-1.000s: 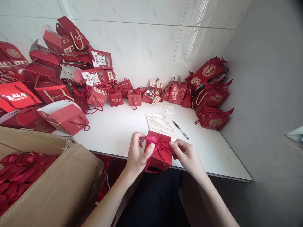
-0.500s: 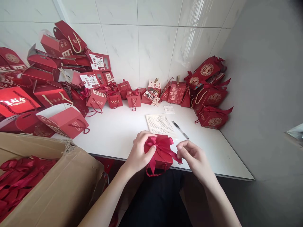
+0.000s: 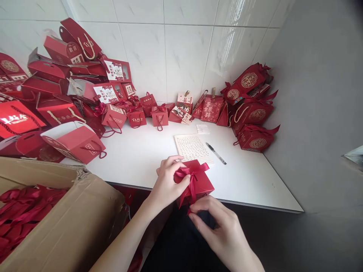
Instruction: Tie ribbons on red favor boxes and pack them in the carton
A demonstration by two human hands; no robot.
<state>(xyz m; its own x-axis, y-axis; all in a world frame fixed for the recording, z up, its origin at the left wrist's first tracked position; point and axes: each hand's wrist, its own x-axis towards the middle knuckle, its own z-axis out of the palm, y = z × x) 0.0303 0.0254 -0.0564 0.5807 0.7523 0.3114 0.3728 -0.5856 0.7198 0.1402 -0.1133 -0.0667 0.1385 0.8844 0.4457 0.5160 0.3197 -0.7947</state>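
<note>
A small red gift box sits at the table's front edge with a red ribbon bow on its top. My left hand is closed at the bow's left side, thumb pressed against the loop near the knot. Below the box front, my right hand pinches the end of a ribbon tail between thumb and forefinger. The second tail hangs over the near face of the box. The box's left side is hidden behind my left hand.
A written notepad and a pen lie just beyond the box. Red gift boxes are piled at left and stacked at right. A cardboard carton full of red ribbons stands at left front.
My right hand has moved left and toward me, drawing the ribbon tail from the box's right side to below its front. My left hand stays on the bow.
</note>
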